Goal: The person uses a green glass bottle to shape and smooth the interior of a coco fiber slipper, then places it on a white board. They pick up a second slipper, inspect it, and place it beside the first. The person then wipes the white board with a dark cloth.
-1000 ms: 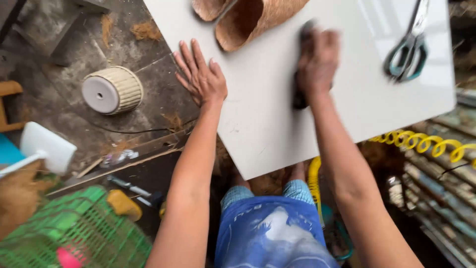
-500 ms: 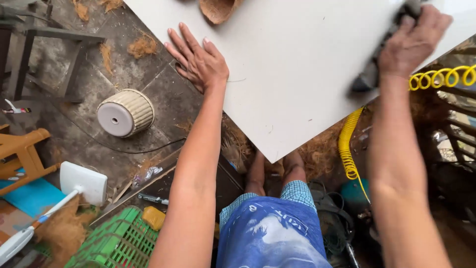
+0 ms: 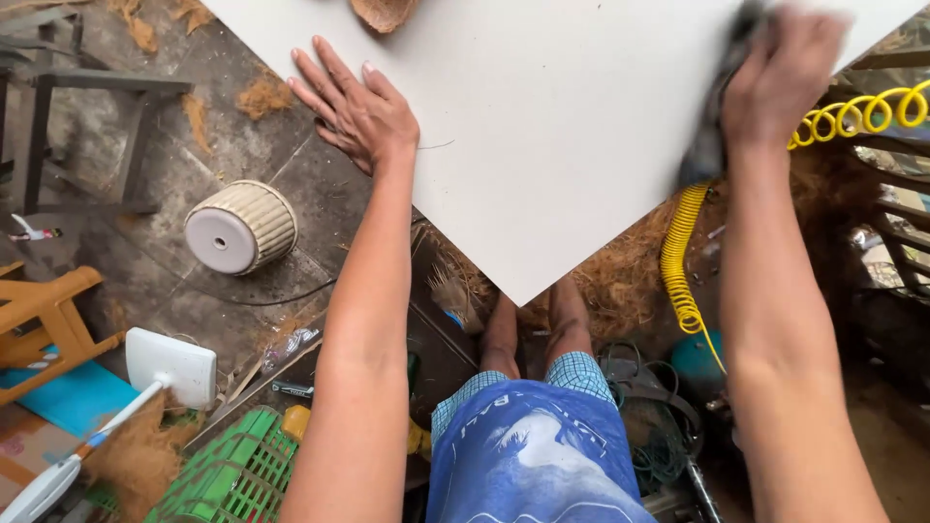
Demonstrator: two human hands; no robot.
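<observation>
A large white board [image 3: 562, 126] lies in front of me, one corner pointing toward my legs. My left hand [image 3: 354, 107] rests flat on its left edge, fingers spread, holding nothing. My right hand [image 3: 785, 82] is closed on a dark cloth [image 3: 712, 136] at the board's right edge; the hand and cloth are blurred. A brown fibre shell [image 3: 385, 12] sits on the board at the top of the view, mostly cut off.
A ribbed cream pot [image 3: 242, 228] lies on its side on the concrete floor at left. A yellow coiled air hose [image 3: 683, 257] runs down the right. A green crate [image 3: 232, 475], wooden stool [image 3: 44, 315], white paddle tool [image 3: 160, 373] and coconut fibre surround my feet.
My right hand with the dark cloth has swept from the board's middle to its right edge. The view shifted, so the scissors and most of the brown shells have left the frame.
</observation>
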